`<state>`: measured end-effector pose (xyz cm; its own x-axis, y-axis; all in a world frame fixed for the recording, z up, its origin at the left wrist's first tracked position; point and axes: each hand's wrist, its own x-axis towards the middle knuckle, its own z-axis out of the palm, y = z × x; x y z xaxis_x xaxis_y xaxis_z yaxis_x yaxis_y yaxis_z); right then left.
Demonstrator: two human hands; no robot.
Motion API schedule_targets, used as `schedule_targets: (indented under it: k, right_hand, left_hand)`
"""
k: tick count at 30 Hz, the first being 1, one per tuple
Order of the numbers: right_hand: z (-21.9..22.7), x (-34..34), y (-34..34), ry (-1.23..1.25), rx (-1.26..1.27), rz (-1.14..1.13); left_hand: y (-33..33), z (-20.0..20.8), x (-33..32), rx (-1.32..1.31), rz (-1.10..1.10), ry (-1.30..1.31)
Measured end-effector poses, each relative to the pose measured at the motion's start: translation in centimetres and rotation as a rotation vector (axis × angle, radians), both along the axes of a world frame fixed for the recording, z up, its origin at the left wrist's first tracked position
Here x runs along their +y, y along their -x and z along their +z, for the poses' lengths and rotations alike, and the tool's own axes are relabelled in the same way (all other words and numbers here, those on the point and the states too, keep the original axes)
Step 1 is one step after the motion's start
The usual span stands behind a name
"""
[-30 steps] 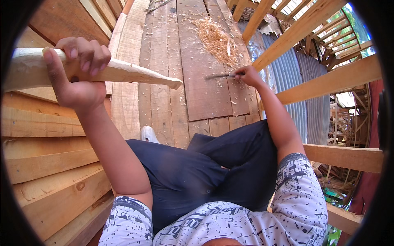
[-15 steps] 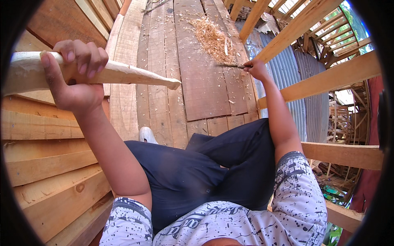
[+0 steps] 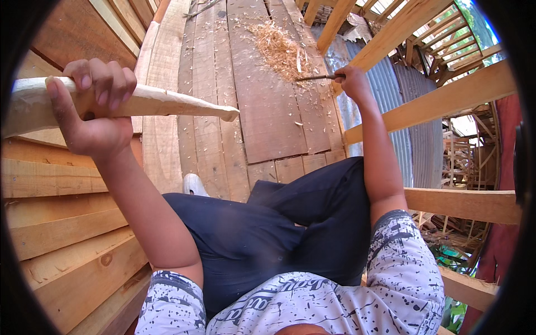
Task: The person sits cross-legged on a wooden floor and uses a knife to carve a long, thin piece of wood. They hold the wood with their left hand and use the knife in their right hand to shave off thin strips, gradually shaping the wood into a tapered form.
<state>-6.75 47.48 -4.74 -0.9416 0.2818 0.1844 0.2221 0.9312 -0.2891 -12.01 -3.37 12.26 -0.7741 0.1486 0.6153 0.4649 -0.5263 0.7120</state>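
My left hand (image 3: 99, 114) is wrapped round a pale carved wooden piece (image 3: 167, 102), with its thumb on the near side and its fingers over the top. The piece is thick at the left, runs out of sight at the dark rim, and tapers to a small knobbed end at the right. My right hand (image 3: 352, 82), at the end of an outstretched arm, is closed on a thin dark-bladed hand tool (image 3: 315, 78) whose blade points left. Whether it is a knife or a chisel I cannot tell. The blade is apart from the wooden piece, near the pile of wood shavings (image 3: 279, 50).
I sit on a plank floor (image 3: 268, 123) strewn with chips, legs folded in dark trousers. Stacked boards (image 3: 61, 178) rise at my left, with a pale shoe (image 3: 194, 184) nearby. A wooden railing (image 3: 435, 103) runs along my right, with corrugated metal sheets (image 3: 385, 84) beyond it.
My right hand and the tool have moved a little farther away and to the right. My left hand keeps its hold on the wooden piece. The whole view has shifted slightly.
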Motion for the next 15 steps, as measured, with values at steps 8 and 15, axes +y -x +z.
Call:
schedule_targets:
  k: [8,15]
  right_hand:
    - [-0.6,0.3,-1.1,0.087,-0.493,0.237]
    - [-0.5,1.3,0.0,0.215,-0.26,0.23]
  left_hand:
    - [-0.1,0.0,0.0,-0.022,-0.022,-0.019]
    - [-0.4,0.1,0.4,-0.023,-0.017,-0.02]
